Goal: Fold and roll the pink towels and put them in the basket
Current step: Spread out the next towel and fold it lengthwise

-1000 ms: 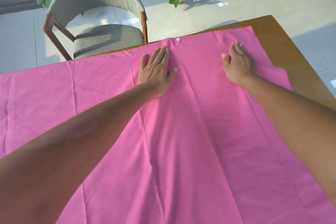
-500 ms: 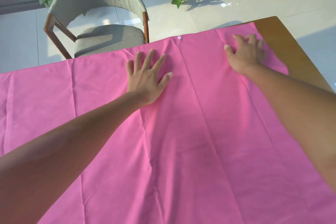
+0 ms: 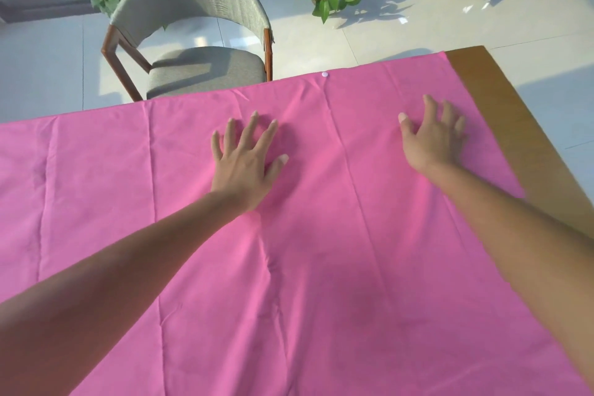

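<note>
A: Progress? One pink towel (image 3: 321,267) lies unfolded across the table (image 3: 501,112). No fold, no roll, no basket in view, so nearly everything is left.

B: Fingers? The left hand (image 3: 244,164) is flat on the towel with fingers spread. The right hand (image 3: 434,138) is at its 3 o'clock, fingers slightly bent on the cloth, pinching nothing.

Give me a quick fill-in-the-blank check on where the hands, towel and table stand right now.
1. Both hands, left hand and right hand, lie flat on the ____ towel.
2. Beyond the table's far edge stands a grey ____.
3. Bare wood of the table shows on the person's ____ side.
4. The towel's far edge carries a small white ____.

Missing words: pink; chair; right; button
</note>
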`<state>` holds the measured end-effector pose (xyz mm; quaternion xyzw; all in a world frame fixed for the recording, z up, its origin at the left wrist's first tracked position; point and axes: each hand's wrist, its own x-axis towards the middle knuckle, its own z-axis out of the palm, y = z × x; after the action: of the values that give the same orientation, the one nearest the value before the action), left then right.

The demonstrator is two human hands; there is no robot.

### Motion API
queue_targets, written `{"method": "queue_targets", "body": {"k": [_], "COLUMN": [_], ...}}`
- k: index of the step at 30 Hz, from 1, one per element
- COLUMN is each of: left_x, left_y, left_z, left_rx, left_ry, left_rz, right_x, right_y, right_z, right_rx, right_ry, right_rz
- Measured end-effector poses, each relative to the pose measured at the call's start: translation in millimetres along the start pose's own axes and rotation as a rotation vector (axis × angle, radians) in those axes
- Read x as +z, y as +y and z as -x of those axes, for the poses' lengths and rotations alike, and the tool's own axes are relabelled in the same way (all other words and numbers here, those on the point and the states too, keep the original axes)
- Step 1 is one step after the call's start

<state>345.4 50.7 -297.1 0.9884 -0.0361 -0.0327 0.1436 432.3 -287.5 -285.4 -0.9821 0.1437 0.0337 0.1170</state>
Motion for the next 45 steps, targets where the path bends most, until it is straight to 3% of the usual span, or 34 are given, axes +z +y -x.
{"method": "queue_targets", "body": {"k": [3, 7, 18, 24, 27, 31, 34, 39, 45], "left_x": [-1, -10, -14, 0, -4, 2, 24, 28, 20], "left_y": [-15, -48, -17, -42, -27, 25, 47, 48, 61], "left_z": [40, 39, 63, 52, 58, 114, 167, 180, 258], "left_rx": [-0.172, -0.162, -0.236, -0.148, -0.17, -0.07, 0.051, 0.09, 0.102], "left_ry": [-0.039, -0.099, -0.133, -0.139, -0.133, -0.122, -0.155, -0.152, -0.152], "left_rz": [-0.043, -0.131, -0.042, -0.154, -0.131, -0.014, -0.09, -0.135, -0.037], "right_x": [16, 19, -4, 1, -9, -17, -6, -18, -16], "right_y": [39, 104, 105, 140, 138, 143, 172, 227, 189], "right_z": [85, 127, 142, 160, 159, 210, 271, 283, 318], "right_rx": [-0.011, -0.153, -0.055, -0.055, -0.049, -0.074, -0.118, 0.057, 0.125], "right_ry": [0.008, 0.007, -0.177, -0.19, -0.306, -0.176, -0.15, -0.193, -0.164], "right_rz": [0.006, 0.125, 0.12, 0.224, 0.183, 0.051, 0.146, 0.233, 0.106]}}
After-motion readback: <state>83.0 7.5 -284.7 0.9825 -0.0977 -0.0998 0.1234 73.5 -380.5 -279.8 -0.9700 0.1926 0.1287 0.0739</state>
